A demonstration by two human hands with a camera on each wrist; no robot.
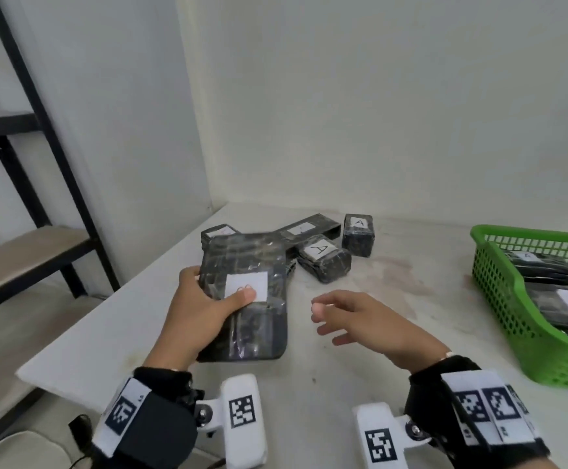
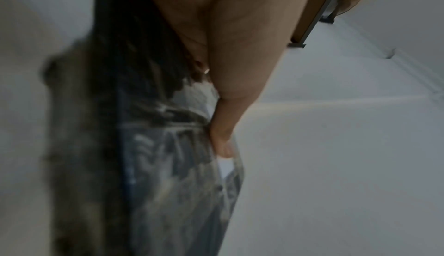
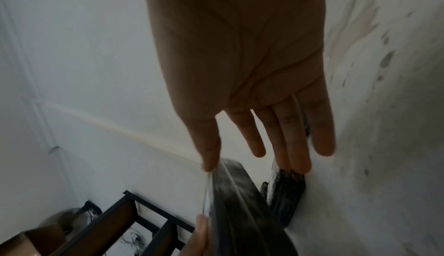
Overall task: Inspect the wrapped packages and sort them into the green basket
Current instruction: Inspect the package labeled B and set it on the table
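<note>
The left hand holds a big flat package above the table, with the thumb pressed on its white label. The right hand is open with loose fingers, holding nothing, just to the package's three o'clock side.

The package is wrapped in shiny clear film, so it looks slippery. It seems flat and fairly stiff, and probably not too heavy for one hand. A good way to hold it is by both long sides, so the label stays clear to read.

More small packages lie at twelve o'clock. The green basket sits far off at three o'clock, with packages already inside.
</note>
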